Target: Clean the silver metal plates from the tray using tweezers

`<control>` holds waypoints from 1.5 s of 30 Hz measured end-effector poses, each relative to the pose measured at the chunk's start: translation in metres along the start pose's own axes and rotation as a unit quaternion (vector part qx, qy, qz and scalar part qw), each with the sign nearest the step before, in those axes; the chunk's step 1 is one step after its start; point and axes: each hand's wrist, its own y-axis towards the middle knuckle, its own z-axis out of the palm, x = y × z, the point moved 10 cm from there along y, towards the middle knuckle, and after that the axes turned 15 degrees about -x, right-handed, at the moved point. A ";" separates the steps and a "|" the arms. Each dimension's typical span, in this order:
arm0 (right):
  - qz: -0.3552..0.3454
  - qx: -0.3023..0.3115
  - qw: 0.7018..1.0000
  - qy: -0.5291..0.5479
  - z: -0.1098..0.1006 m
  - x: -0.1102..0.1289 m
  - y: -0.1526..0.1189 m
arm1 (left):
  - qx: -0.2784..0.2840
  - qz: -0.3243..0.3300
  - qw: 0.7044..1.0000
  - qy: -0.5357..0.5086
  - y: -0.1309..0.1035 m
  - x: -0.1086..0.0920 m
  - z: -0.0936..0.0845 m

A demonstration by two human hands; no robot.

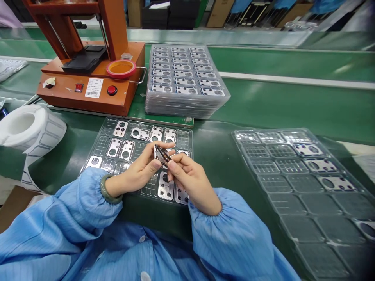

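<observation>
Over the near clear tray [109, 164], my two hands meet. My left hand [140, 168] is closed around a small silver metal plate [157, 153], tilted on edge between thumb and fingers. Against that plate, my right hand [187, 171] pinches a thin black piece [164, 153]; its exact kind is too small to make out. Below the hands, the tray holds several silver plates with round holes, such as the perforated plate [165, 186] by its near edge. Other pockets of this tray hold no plate.
An orange press machine [88, 86] stands back left, with a tape roll [121, 69] on it. Beside it rises a stack of filled clear trays [187, 101]. A white label roll [32, 125] lies left. Another clear tray [281, 183] with several plates lies right.
</observation>
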 end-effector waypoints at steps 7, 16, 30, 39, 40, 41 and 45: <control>-0.012 0.020 1.000 0.012 0.002 0.002 -0.001 | 0.001 -0.042 0.997 -0.058 -0.003 0.007 0.001; -0.029 0.051 0.998 0.022 0.008 -0.001 -0.002 | 0.009 -0.055 0.995 -0.084 -0.004 0.005 0.004; -0.019 0.036 0.999 -0.008 0.006 -0.003 0.000 | 0.013 -0.073 0.994 -0.077 -0.005 0.008 0.005; 0.041 0.027 0.999 0.000 0.005 -0.005 0.000 | -0.028 -0.085 0.996 -0.004 -0.003 0.015 -0.007; 0.041 0.020 0.999 0.007 0.005 -0.005 0.000 | -0.033 -0.089 0.996 0.002 -0.003 0.016 -0.008; 0.038 0.010 0.999 0.011 0.004 -0.005 0.000 | -0.034 -0.092 0.995 0.002 -0.003 0.017 -0.008; 0.005 -0.011 1.000 -0.006 0.001 -0.001 0.001 | -0.049 -0.108 0.993 -0.024 -0.003 0.021 -0.010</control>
